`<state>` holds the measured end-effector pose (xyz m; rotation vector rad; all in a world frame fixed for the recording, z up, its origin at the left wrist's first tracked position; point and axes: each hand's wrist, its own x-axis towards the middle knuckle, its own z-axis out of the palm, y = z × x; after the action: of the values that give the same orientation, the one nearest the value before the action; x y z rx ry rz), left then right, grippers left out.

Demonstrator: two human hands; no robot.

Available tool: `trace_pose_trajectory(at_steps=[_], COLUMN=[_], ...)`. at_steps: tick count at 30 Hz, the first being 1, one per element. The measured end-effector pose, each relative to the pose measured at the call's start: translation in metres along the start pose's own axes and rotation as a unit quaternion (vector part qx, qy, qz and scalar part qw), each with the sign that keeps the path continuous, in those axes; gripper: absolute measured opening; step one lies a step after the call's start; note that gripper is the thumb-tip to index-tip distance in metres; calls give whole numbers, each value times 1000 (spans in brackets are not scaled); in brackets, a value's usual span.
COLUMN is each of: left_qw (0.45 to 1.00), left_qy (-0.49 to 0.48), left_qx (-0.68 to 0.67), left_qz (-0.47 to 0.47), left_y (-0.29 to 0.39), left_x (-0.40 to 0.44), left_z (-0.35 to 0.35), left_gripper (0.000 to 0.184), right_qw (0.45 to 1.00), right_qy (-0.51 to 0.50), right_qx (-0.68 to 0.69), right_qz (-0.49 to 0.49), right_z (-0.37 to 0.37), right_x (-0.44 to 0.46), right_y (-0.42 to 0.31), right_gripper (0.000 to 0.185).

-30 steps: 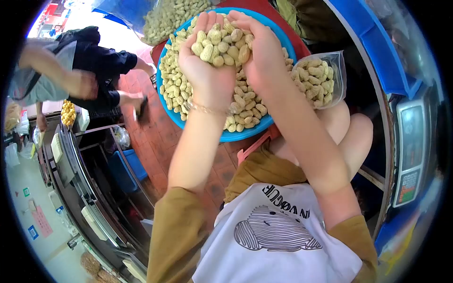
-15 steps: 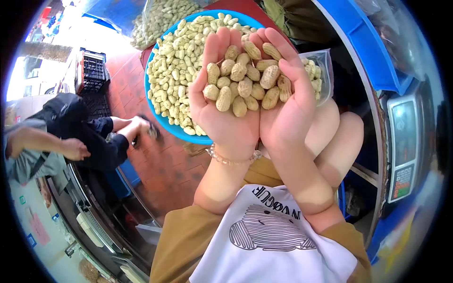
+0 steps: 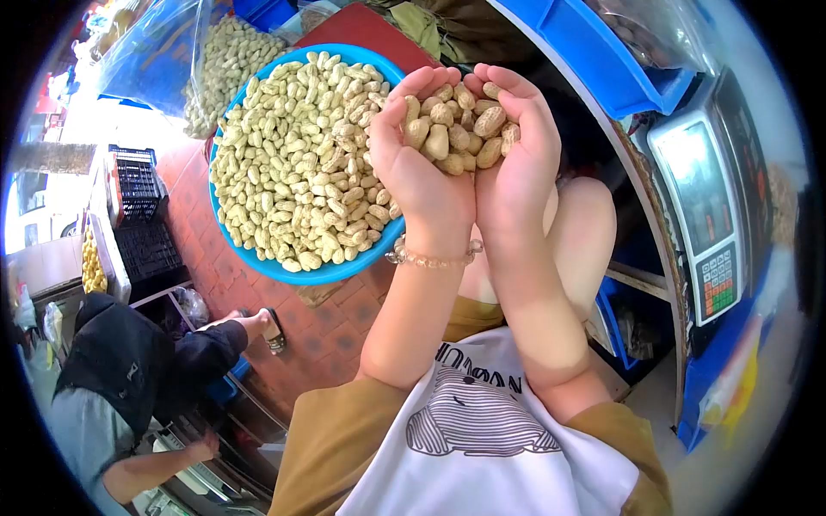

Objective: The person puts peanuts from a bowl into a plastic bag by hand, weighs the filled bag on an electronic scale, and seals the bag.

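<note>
Side by side, my left hand (image 3: 422, 176) and my right hand (image 3: 518, 168) are cupped palms up around a heap of peanuts in their shells (image 3: 460, 127). The fingers curl up around the heap, and a beaded bracelet (image 3: 434, 260) circles my left wrist. To the left of my hands, a round blue basin (image 3: 303, 278) on the floor side holds many more unshelled peanuts (image 3: 297, 163). The clear container seen earlier is hidden behind my hands.
Clear bag of peanuts (image 3: 232, 64) behind the basin; red surface (image 3: 348, 27) beside it. Blue tray (image 3: 594, 64) and digital scale (image 3: 710, 202) at right. A person (image 3: 120, 370) at lower left, black crates (image 3: 142, 245) above them.
My cupped hands came from over the basin towards me and now sit right of it, still full of peanuts. The view has shifted, and the other person appears lower at left.
</note>
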<state>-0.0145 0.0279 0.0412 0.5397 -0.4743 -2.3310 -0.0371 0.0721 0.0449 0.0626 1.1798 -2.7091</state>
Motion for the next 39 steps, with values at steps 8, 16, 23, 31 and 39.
trace_pose_trajectory(at_steps=[8, 16, 23, 31, 39], left_qw=[994, 989, 980, 963, 947], left_qy=[-24, -43, -53, -94, -133], left_qx=[70, 110, 160, 217, 250], left_qz=[75, 89, 103, 129, 154], left_y=[1, 4, 5, 3, 1], left_x=[9, 12, 12, 12, 5], left_z=[-3, -3, -2, -2, -4], left_gripper=[36, 37, 38, 39, 29], right_qw=[997, 995, 993, 992, 988], right_qy=[7, 13, 16, 6, -47], right_qx=[-49, -50, -7, 4, -9], right_qz=[-63, -83, -119, -129, -145], right_z=[-4, -1, 4, 4, -7], right_x=[9, 11, 10, 9, 11], right_y=[9, 11, 10, 8, 0], right_gripper=[20, 20, 15, 14, 16])
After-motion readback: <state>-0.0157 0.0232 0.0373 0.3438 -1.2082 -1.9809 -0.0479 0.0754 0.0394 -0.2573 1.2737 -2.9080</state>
